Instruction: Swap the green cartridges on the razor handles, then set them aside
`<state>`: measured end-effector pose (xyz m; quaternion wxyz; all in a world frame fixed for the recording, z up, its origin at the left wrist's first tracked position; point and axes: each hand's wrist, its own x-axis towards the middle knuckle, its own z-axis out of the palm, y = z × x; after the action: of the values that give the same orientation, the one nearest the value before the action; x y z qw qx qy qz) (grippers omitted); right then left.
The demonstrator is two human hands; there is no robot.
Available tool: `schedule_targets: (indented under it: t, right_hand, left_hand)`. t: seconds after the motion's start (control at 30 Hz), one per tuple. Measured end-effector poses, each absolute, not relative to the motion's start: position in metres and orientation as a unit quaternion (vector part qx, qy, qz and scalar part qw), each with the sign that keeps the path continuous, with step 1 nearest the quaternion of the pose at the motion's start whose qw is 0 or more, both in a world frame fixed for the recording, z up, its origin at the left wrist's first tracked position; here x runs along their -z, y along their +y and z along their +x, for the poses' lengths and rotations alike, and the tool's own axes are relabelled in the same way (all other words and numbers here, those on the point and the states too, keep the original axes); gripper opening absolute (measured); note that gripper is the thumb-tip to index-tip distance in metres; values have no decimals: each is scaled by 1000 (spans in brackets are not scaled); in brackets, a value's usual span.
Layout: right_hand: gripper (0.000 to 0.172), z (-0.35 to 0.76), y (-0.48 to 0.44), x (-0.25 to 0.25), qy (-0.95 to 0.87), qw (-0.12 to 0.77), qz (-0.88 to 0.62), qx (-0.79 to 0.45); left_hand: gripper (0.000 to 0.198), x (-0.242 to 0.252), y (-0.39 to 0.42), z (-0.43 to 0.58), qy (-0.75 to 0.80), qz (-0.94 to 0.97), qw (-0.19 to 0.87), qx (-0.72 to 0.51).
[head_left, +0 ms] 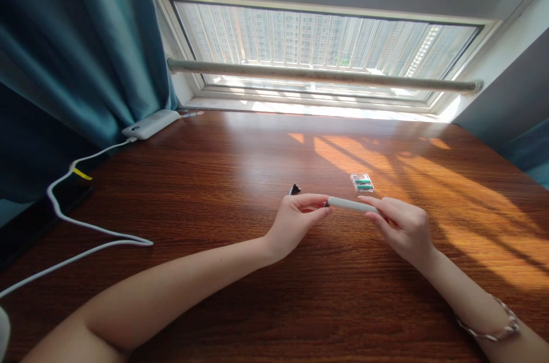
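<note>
My right hand (403,227) has its fingertips closed around a slim white pen-like stick (349,204), pinching its right end between thumb and forefinger. My left hand (298,217) meets the stick's other end, thumb and first fingers curled in on the dark tip; I cannot tell whether they truly grip it or only touch it. The stick lies almost level, held just above the wooden table (240,180), near the middle of the scene.

Just beyond my left fingers a small black piece (294,188) lies on the wood. A little farther and to the right, in the sunlit patch, sits a small clear packet (362,182) with green parts inside, apart from both hands. My right wrist carries a bracelet (493,326).

Far left, a white power bank (151,123) rests by the teal curtain (77,43), and its white cable (81,220) loops toward the near left edge. The window (321,43) runs along the far side.
</note>
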<state>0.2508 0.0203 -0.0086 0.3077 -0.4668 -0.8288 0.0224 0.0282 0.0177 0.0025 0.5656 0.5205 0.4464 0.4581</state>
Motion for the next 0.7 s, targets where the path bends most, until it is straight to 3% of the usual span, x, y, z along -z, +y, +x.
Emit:
schedule_targets:
  t: [0.33, 0.43, 0.57, 0.7]
  right_hand:
    - [24, 248, 18, 13, -789, 346, -505, -51]
    - [26, 239, 14, 11, -727, 378, -548, -170]
    - [29, 223, 8, 12, -674, 345, -548, -357]
    - [32, 212, 0, 16, -654, 331, -539, -415]
  left_hand:
    - [26, -1, 18, 28, 414, 496, 602, -469]
    - [29, 1, 19, 29, 382, 451, 654, -473]
    - [29, 7, 18, 34, 360, 368, 714, -475]
    - [30, 15, 16, 37, 374, 367, 726, -446]
